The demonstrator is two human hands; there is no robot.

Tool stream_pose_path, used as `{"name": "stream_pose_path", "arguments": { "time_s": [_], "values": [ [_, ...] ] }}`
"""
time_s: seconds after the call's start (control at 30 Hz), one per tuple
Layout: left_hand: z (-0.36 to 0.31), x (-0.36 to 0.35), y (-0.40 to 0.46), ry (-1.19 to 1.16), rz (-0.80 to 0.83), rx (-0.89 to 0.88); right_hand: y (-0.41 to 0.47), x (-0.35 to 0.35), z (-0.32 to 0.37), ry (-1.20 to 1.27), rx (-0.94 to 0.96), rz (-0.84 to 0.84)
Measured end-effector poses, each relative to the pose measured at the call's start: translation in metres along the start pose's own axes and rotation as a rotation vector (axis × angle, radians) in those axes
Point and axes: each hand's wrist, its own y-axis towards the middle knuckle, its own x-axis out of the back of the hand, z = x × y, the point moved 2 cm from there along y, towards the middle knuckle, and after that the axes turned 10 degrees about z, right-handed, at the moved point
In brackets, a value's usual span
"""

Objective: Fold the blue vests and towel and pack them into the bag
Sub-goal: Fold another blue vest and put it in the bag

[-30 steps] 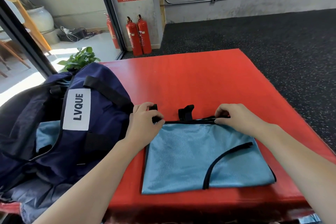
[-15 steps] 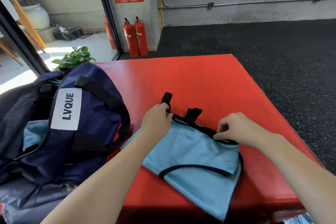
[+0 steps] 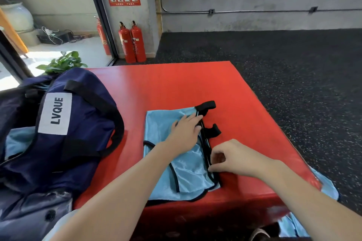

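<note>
The left hand presses flat, fingers spread, on the blue vest. The right hand pinches its black edge on the red surface.

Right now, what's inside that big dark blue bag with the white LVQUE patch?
Through the opening of the dark blue fabric bag, light blue mesh cloth shows, like the vest on the table. How many pieces are packed, and anything beneath them, is hidden by the bag's flap.
</note>
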Motion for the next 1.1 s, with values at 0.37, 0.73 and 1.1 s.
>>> {"name": "stream_pose_path", "arguments": {
  "time_s": [0.37,0.73,1.1],
  "values": [
    [0.025,0.029,-0.142,-0.003,-0.060,-0.072,-0.036,-0.031,0.028,-0.092,0.243,-0.138],
    [0.050,0.007,-0.237,0.001,0.013,-0.054,-0.062,-0.070,0.021,-0.040,0.167,-0.172],
    [0.038,0.004,-0.255,-0.039,-0.187,-0.079,-0.072,-0.080,0.027,-0.002,0.184,-0.293]
  ]
}}
